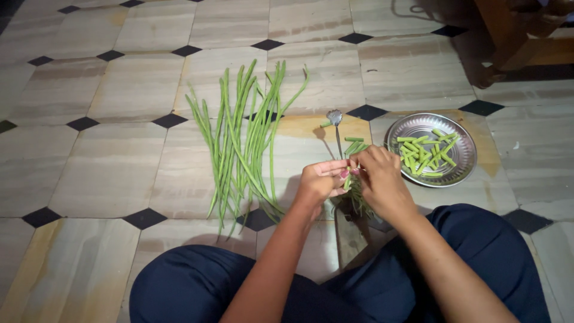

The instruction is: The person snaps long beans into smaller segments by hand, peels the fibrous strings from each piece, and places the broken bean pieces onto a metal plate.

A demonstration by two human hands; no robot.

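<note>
The long beans [242,143] on the floor are bright green, with some paler green stems. The cut bean pieces [427,152] in the plate have the same green colour. The plate [463,164] is shiny silver metal with round rings on its rim. The floor tiles [107,167] are beige and light grey with soft brown streaks, and small black diamonds sit at their corners. The trousers [197,287] are dark navy blue, plain, without pattern.
</note>
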